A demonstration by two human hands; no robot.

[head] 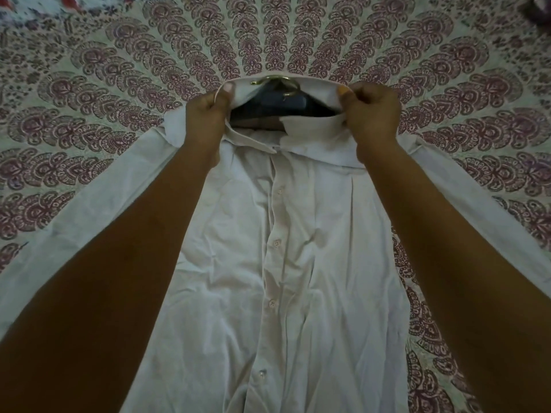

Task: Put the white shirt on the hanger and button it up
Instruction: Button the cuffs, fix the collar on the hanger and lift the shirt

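Observation:
The white shirt (298, 263) lies front up on the patterned bedspread, its placket closed with several buttons showing down the middle. A dark hanger (277, 104) with a brass hook sits inside the neck opening, mostly hidden by the cloth. My left hand (205, 120) pinches the left side of the raised collar. My right hand (372, 114) pinches the right side of the collar. Both hands hold the collar band up, away from the bed. The sleeves spread out to either side under my forearms.
The bedspread (268, 40) with a maroon fan pattern covers the whole surface around the shirt. A dark object (539, 7) sits at the far right corner. A floral cloth (44, 7) shows at the far left.

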